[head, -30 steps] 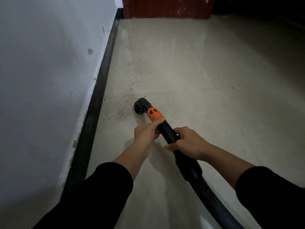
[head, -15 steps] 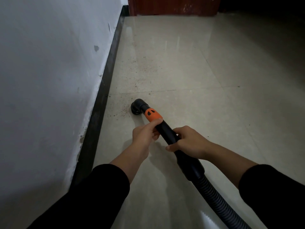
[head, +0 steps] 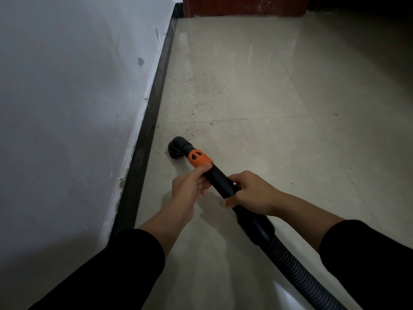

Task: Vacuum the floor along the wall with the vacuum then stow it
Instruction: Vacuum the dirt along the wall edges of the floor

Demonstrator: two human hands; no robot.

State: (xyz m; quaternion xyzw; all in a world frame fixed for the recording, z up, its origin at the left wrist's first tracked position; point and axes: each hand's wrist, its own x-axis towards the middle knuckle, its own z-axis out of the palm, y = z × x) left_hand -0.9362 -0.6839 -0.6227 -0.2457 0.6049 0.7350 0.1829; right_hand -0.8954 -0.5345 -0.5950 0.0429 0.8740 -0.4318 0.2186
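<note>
- Both hands are on the vacuum [head: 253, 222]. The left hand [head: 190, 186] curls round the black tube [head: 220, 177] just behind the orange collar [head: 197, 158], with the thumb lying on top against it. The right hand [head: 250, 193] grips the same tube further back, ahead of the ribbed hose [head: 297, 265].
- The nozzle [head: 177, 147] sits down on the floor [head: 301, 153], just beside the dark skirting board [head: 154, 104] at the foot of the wall [head: 67, 108] and not touching it. Only the tube, nozzle and hose show; the body of the machine is out of view.
- Done so far, as I judge it: the strip between the person and the nozzle looks free of specks, though the light is dim and fine dust may not show there.
- Left to do: grit [head: 201, 90] is scattered along the wall side from the nozzle, across the tile joint [head: 245, 119] and on toward the door [head: 234, 5]. A few specks lie right by the nozzle against the skirting.
- So the cleaning is under way, with the larger dirty stretch ahead.
- Stowing has not begun: the hose is in use, and no storage place can be seen.
</note>
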